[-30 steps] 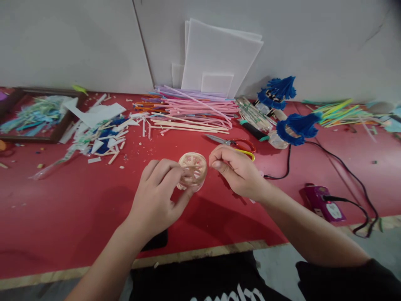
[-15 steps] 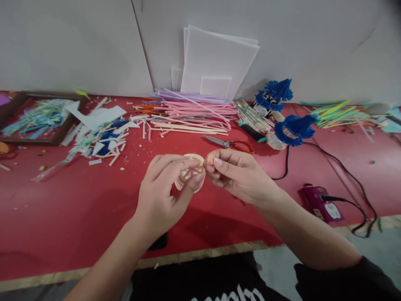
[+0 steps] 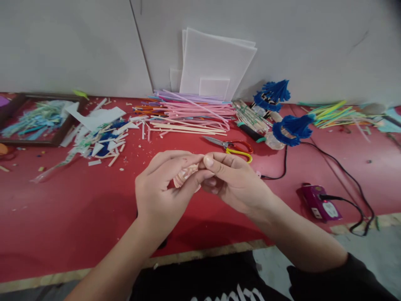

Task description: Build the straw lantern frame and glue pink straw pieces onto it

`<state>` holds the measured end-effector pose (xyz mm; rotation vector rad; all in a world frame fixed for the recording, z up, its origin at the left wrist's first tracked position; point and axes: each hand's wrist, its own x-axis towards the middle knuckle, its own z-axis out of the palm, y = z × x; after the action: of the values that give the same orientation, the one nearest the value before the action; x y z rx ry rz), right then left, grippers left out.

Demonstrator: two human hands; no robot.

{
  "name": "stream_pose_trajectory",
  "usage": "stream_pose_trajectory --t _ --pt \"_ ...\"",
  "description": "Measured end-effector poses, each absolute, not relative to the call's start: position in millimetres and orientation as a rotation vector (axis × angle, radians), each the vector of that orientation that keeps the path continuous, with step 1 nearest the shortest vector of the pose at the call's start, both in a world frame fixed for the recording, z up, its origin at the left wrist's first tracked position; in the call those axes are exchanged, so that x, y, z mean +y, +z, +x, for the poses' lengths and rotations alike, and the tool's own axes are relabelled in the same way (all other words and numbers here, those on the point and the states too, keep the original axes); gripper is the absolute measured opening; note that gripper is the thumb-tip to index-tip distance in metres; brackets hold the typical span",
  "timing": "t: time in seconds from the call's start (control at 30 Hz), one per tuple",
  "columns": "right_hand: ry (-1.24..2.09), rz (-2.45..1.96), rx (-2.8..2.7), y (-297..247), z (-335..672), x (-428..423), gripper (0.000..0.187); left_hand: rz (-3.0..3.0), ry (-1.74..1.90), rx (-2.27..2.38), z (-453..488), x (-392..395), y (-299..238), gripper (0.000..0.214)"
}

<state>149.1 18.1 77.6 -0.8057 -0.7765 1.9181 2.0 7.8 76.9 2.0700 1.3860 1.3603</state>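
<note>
though partly behind the left fingers (image 3: pixel 179 163), a pale piece (image 3: pixel 181 177)

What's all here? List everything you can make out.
Openwork piece: one, cream, centre, partly hidden
Scissors: one pair, red-yellow handles, right of centre
Sticks: many, mostly pink, back middle
Sheets: several, white, upright behind sticks
Blue-topped ornaments: two, back right
Tool: one, black-green handle, beside ornaments
Strips: many, yellow and green, far right
Box: one, purple, right
Cable: black, right, count unclear
Scraps: many, white and blue, left
Frame: one, brown, far left
Shreds: many, blue-green, inside the frame
Table: one, red, beneath
Wall panels: two, grey, back
Shirt: one, black, bottom
Left hand: one, bare, centre
Right hand: one, bare, right of centre
</note>
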Motion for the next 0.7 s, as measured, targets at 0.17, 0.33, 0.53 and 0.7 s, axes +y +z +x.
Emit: stream_pose_trajectory --t 0.17,0.33,0.53,0.7 --pt "1.836 -0.823 -0.782 76 144 14 0.023 2.223 1.519 1.344 -1 9 77 0.013" --pt "1.686 -0.716 -0.896 72 132 1 0.010 2.336 1.641 1.351 -4 12 75 0.020" --pt "1.694 -0.587 -1.039 61 126 -9 0.031 2.305 1.604 1.411 -11 13 80 0.018" --pt "1.604 -0.649 -1.499 68 135 -14 0.046 2.026 1.450 1.375 -18 18 79 0.021"
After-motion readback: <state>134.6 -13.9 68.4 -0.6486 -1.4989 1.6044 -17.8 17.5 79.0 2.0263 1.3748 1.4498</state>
